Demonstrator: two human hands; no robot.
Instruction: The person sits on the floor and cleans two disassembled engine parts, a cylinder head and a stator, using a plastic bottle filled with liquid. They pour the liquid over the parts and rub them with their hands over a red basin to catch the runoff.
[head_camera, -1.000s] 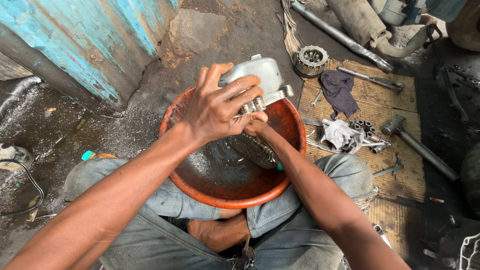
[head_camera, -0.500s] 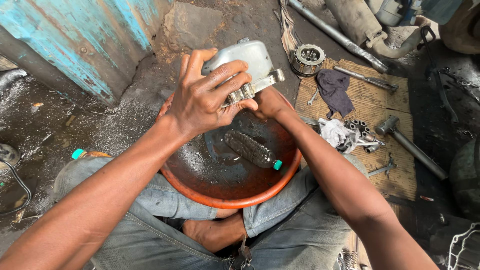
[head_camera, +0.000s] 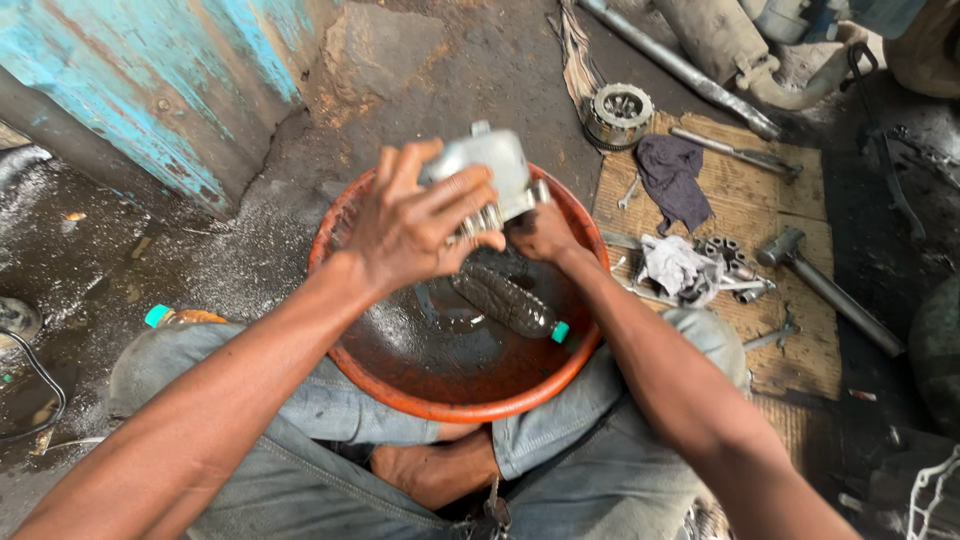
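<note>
Matt grey metal casing (head_camera: 480, 165) (glossy plastic basin (head_camera: 470, 405))

I see my left hand (head_camera: 415, 225) has slid lower across the grey metal engine cover (head_camera: 490, 170), baring its top, while the plastic bottle (head_camera: 508, 302) now lies uncovered in the orange basin (head_camera: 440, 400).

Dirty concrete floor (head_camera: 480, 80). Wooden board (head_camera: 740, 210) laid on it, carrying hammer (head_camera: 825, 288), dark rag (head_camera: 672, 178), white rag (head_camera: 675, 265), wrench (head_camera: 733, 152). Clutch part (head_camera: 618, 115) at board's far corner.
</note>
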